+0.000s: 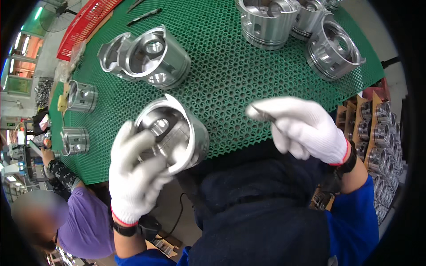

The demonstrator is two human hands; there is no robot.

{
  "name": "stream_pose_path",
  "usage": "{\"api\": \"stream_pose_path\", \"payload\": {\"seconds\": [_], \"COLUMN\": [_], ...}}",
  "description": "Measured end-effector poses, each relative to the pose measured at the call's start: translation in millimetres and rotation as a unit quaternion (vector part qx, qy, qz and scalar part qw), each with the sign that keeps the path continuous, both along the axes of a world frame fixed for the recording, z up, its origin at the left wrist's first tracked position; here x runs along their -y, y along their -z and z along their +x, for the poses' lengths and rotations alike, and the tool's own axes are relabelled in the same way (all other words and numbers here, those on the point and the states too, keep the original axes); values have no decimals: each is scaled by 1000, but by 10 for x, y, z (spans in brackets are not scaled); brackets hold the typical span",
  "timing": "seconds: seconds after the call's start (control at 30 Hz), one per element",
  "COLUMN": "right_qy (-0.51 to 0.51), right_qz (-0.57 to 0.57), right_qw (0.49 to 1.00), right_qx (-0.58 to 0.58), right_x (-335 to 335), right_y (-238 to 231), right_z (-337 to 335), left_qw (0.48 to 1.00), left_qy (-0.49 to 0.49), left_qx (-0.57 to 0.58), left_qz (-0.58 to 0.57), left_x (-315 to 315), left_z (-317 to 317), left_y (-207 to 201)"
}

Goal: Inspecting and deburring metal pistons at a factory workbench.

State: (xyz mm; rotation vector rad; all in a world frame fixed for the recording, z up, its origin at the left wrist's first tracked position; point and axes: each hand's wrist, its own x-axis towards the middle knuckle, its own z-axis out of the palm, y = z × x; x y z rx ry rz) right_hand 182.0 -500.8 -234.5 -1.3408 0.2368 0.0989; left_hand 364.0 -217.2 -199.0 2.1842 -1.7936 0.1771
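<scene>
Engine piston (200, 135) at the left hand (135, 177), slim dark tool (266, 115) in the right hand (308, 128)

Both hands in white knit gloves with red cuffs. Left hand: lower centre-left, fingers spread across the engine piston's open end; blurred, so cannot tell whether it grips or only steadies. Right hand: right of centre, raised clear of the piston, fingers curled, thumb and forefinger pinching the slim dark tool. A pinch like that probably suits fine control; the tool's exact kind is hidden by the glove.

Engine piston sits centre-left at the near edge of the green perforated mat (222, 93), open end tipped toward the wearer, presumably so its inside can be seen and reached. The mat likely cushions the machined metal.

Right edge: cartons of pistons (379, 133), packed in rows, perhaps to keep them apart.

Farther up the mat: two pistons (171, 62) at upper left-centre, a piston group (266, 29) at upper right, one tilted piston (333, 48) beside it. Mostly open end up.

Left side: two more pistons (82, 97) near the mat's edge; co-worker in purple (86, 221), lower left. Upper left: dark pen-like tool (144, 16), then red plastic basket (84, 26).
</scene>
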Motion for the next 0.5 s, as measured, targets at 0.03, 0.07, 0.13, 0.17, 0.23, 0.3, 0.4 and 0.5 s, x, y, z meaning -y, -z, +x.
{"api": "stream_pose_path", "payload": {"seconds": [0.03,0.07,0.13,0.17,0.23,0.3,0.4,0.5], "right_qy": [24,76,136,121,88,98,101,78], "right_qz": [-73,-250,-487,-605,-676,-701,-697,-570], "right_qw": [996,949,801,743,687,659,673,803], "right_qx": [35,176,322,259,252,253,225,152], "right_x": [-30,-67,-91,-92,-55,-75,-202,-284], "right_y": [-46,119,353,300,276,267,238,295], "right_z": [52,155,316,294,297,352,352,185], "left_qw": [997,994,986,986,982,985,983,984], "left_qy": [3,-5,-6,6,23,17,-6,-10], "left_qx": [-27,-22,-35,-46,-44,-61,-55,-33], "left_qz": [-75,-111,-165,-162,-183,-159,-173,-172], "left_x": [132,290,595,691,785,793,687,565], "left_z": [40,45,93,123,125,100,-24,-255], "left_y": [87,135,177,135,128,126,161,246]}}
